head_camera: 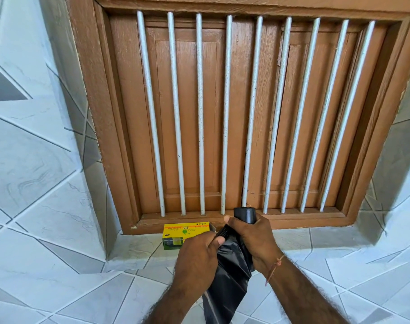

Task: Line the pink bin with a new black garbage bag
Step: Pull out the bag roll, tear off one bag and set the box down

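My right hand (253, 239) grips a black roll of garbage bags (245, 215), its top end sticking up above my fingers. A loose black garbage bag (229, 281) hangs down from the roll between my forearms. My left hand (197, 253) pinches the upper part of this bag just below the roll. The yellow garbage bag box (186, 231) lies on the tiled sill behind my left hand, partly hidden by it. The pink bin is not in view.
A brown wooden window (222, 113) with closed shutters and several white vertical bars (200, 113) fills the wall ahead. White and grey tiled walls (36, 160) flank it, and the tiled sill (316, 239) runs under the frame.
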Demonstrator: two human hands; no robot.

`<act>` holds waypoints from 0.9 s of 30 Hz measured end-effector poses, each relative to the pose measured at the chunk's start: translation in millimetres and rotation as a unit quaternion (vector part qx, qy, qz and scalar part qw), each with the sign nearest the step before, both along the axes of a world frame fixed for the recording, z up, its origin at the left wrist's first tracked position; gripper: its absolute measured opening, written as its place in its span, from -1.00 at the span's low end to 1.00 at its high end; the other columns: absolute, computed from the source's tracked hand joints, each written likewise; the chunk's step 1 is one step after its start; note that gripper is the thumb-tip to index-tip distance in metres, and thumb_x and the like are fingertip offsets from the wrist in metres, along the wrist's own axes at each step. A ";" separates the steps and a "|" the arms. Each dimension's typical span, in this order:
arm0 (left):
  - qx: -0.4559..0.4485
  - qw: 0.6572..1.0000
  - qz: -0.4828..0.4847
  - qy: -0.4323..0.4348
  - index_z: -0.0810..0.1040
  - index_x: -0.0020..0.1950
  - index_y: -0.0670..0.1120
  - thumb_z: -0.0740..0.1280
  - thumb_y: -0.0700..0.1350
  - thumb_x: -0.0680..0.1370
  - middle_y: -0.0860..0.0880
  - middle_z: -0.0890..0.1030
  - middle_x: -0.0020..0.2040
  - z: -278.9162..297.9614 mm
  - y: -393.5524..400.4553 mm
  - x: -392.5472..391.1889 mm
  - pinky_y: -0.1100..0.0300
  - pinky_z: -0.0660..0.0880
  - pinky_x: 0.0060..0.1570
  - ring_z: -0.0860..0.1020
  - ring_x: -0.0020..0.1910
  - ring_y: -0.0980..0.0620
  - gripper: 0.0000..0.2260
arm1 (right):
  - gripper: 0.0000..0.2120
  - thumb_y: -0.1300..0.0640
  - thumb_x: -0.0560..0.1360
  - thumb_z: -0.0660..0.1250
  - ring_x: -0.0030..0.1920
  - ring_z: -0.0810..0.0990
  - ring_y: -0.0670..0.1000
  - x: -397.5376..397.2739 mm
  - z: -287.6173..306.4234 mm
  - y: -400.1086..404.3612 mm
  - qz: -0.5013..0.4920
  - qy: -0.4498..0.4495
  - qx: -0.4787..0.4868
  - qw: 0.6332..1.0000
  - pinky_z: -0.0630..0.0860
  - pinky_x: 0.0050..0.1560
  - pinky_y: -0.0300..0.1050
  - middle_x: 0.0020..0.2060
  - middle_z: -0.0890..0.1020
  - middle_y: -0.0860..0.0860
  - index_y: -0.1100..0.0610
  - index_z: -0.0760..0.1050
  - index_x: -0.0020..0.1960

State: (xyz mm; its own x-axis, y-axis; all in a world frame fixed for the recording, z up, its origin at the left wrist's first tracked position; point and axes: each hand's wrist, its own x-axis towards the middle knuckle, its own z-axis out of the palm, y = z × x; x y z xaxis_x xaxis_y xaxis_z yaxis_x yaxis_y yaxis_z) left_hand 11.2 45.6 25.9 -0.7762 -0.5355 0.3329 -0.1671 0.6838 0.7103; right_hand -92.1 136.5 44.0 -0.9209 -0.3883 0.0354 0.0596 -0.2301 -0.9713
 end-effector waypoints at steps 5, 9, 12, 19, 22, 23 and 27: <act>-0.013 1.000 0.006 0.012 0.49 -0.20 0.00 0.22 0.06 0.60 0.08 0.50 -0.30 -0.8 0.0 -2.1 0.21 0.33 -0.26 0.44 -0.29 0.09 -0.76 | -0.79 0.30 0.30 0.56 -0.40 0.60 0.04 -0.1 2.7 -2.6 -0.001 -0.012 -0.009 1.000 0.60 -0.35 -0.14 -0.39 0.60 0.11 0.20 0.53 -0.21; -0.016 0.999 0.013 0.034 0.58 -0.09 -0.03 0.22 0.06 0.60 0.10 0.53 -0.24 0.9 0.1 -1.5 0.21 0.38 -0.19 0.49 -0.21 0.04 -0.77 | -0.79 0.31 0.30 0.56 -0.43 0.60 0.04 -1.2 6.0 -4.2 -0.003 -0.009 -0.014 1.000 0.60 -0.41 -0.15 -0.40 0.60 0.12 0.21 0.52 -0.22; -0.020 0.999 0.016 0.035 0.55 -0.14 -0.02 0.22 0.06 0.60 0.11 0.50 -0.29 3.2 0.2 -1.4 0.20 0.38 -0.23 0.48 -0.24 0.04 -0.77 | -0.80 0.30 0.30 0.56 -0.43 0.60 0.03 -2.2 6.7 -7.2 -0.009 -0.011 -0.018 1.000 0.58 -0.41 -0.16 -0.37 0.60 0.16 0.24 0.54 -0.20; -0.016 0.999 0.017 0.037 0.41 -0.26 0.05 0.23 0.02 0.60 0.14 0.43 -0.38 7.0 0.4 2.6 0.41 0.24 -0.35 0.41 -0.33 0.13 -0.77 | -0.77 0.28 0.29 0.57 -0.40 0.60 0.06 -4.4 5.0 -12.3 -0.016 0.000 -0.012 1.000 0.59 -0.37 -0.14 -0.35 0.60 0.18 0.26 0.55 -0.16; -0.013 0.999 0.018 0.039 0.47 -0.23 0.00 0.23 0.03 0.60 0.12 0.49 -0.34 6.2 1.3 4.0 0.30 0.35 -0.29 0.44 -0.30 0.09 -0.77 | -0.77 0.27 0.29 0.57 -0.39 0.60 0.07 -4.8 3.6 -12.3 -0.018 0.005 -0.008 1.000 0.59 -0.37 -0.14 -0.35 0.59 0.17 0.25 0.54 -0.17; -0.013 0.999 0.021 0.039 0.51 -0.20 -0.03 0.23 0.04 0.60 0.10 0.53 -0.30 5.2 1.3 3.7 0.23 0.40 -0.23 0.47 -0.26 0.08 -0.76 | -0.77 0.26 0.29 0.58 -0.37 0.60 0.08 -4.3 2.5 -12.5 -0.017 0.006 -0.005 1.000 0.59 -0.35 -0.13 -0.34 0.59 0.18 0.24 0.54 -0.17; -0.011 0.999 0.026 0.032 0.52 -0.17 0.00 0.21 0.05 0.60 0.08 0.55 -0.25 5.5 3.9 5.2 0.15 0.45 -0.15 0.47 -0.24 0.07 -0.77 | -0.76 0.25 0.28 0.59 -0.34 0.61 0.11 -5.3 0.7 -10.5 -0.028 0.000 -0.003 1.000 0.60 -0.32 -0.10 -0.34 0.59 0.16 0.22 0.54 -0.18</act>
State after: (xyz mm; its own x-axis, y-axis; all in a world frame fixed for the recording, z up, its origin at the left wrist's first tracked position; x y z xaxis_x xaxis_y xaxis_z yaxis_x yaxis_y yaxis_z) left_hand 16.4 49.5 31.4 -0.7244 -0.5665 0.3930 -0.1570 0.6906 0.7060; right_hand -97.4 126.0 44.8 -0.9408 -0.3367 0.0381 0.0465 -0.2397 -0.9697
